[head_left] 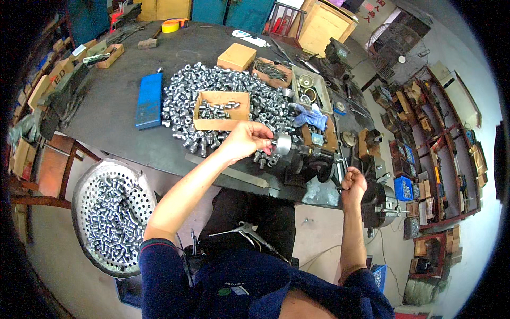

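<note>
My left hand (247, 140) pinches a small metal fitting at the face of a round silver metal cylinder (282, 143); the fingers hide most of the fitting. That cylinder sits on the left end of a dark bench-mounted machine (317, 166). To the right, my right hand (354, 184) is closed around a metal bar or lever (340, 169) beside the machine. Past my left hand spreads a heap of shiny metal fittings (178, 101), and an open cardboard box (222, 125) holding several fittings rests in it.
A perforated metal basket (151, 198) of fittings stands lower left. On the dark table (114, 98) are a blue box (149, 101), a closed cardboard box (236, 56) and a blue-and-white glove (313, 117). An air blow gun (248, 229) lies across my lap. Shelves (443, 154) line the right wall.
</note>
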`<state>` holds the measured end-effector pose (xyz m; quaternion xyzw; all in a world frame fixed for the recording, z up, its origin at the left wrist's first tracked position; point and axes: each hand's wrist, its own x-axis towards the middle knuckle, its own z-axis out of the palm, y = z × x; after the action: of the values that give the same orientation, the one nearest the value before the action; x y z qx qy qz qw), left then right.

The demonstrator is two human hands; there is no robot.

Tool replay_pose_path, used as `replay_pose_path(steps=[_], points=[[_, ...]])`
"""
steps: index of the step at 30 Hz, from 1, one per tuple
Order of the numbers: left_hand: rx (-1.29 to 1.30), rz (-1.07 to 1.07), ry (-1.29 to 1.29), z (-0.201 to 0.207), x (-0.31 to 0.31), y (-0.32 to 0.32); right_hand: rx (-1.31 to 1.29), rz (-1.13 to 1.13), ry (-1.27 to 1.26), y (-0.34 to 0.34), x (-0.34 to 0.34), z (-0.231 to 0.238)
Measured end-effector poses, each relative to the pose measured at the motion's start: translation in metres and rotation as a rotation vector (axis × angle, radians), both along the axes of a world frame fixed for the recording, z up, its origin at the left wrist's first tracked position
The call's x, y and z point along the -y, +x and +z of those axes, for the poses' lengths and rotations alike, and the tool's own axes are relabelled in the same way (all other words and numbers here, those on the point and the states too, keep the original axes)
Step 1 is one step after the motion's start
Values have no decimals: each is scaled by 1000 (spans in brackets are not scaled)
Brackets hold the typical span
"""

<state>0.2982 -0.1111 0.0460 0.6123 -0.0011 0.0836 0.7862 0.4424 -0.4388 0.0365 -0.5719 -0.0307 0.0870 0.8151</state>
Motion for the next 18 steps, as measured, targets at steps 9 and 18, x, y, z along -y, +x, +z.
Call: replay_pose_path(steps=[9,18], points=[[63,134,93,-3,7,-2,46,-42,46,89,-57,4],[38,127,34,3,10,-5,-185,-101,46,59,-27,-98]])
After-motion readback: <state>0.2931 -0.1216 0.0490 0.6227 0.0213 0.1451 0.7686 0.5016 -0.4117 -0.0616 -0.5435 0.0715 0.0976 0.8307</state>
